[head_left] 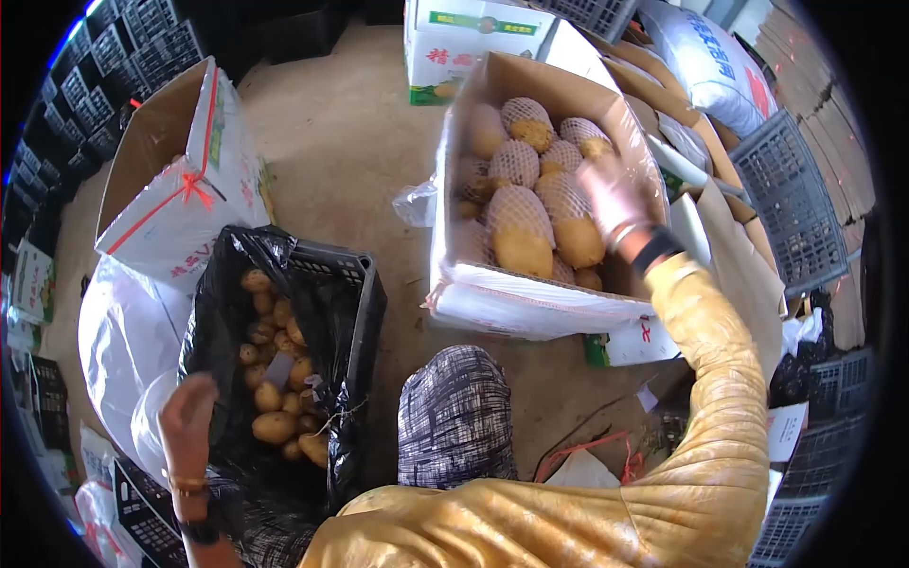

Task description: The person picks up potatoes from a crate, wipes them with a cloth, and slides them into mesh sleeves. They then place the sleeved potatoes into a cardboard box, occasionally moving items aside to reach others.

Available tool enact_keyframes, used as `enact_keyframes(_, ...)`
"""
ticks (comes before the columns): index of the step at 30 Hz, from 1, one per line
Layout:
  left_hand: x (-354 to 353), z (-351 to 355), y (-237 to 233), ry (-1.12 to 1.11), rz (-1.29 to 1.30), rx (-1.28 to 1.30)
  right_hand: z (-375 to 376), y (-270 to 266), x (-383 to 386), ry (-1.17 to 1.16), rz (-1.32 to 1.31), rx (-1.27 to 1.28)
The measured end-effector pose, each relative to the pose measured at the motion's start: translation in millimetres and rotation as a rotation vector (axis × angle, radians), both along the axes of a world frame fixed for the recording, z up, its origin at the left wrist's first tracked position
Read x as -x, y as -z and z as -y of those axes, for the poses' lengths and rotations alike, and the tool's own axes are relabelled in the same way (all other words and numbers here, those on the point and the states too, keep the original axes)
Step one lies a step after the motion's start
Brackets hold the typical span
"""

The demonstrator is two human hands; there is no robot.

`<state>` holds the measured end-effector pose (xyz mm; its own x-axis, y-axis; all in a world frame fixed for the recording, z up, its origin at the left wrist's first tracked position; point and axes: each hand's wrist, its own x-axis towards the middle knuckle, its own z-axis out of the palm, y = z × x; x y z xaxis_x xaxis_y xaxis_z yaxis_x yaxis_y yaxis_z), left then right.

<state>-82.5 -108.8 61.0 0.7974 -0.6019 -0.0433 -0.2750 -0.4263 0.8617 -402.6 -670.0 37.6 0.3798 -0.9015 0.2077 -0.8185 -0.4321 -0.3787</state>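
Note:
My right hand (614,194), smeared by motion, is over the right side of an open white carton (540,303). Inside the carton lie several large potatoes (523,248), each partly sleeved in white foam netting. The hand overlaps the netted potatoes at that side; its fingers are too blurred to read. My left hand (187,412) is raised at the left edge of a black crate (371,293) lined with a black plastic bag (222,312). Its fingers are loosely bent, with nothing visible in them. White translucent plastic (151,417) shows right beside it. Bare potatoes (275,426) lie in the lined crate.
Another open carton (189,222), tied with red string, stands at the left behind the crate. A further white carton (473,47) is behind the netted potatoes. At the right are a grey crate (788,204) and a full white sack (705,66). My knee (454,412) is between the containers.

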Motion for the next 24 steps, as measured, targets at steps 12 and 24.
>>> enact_keyframes(12,36.5,-46.4,53.3,0.132,-0.078,0.015,-64.5,-54.4,-80.2,0.058,-0.383,-0.075)
enact_keyframes(24,-15.3,-90.9,98.6,-0.117,-0.097,-0.087,-61.6,-48.5,-182.6,0.083,-0.765,-0.269)
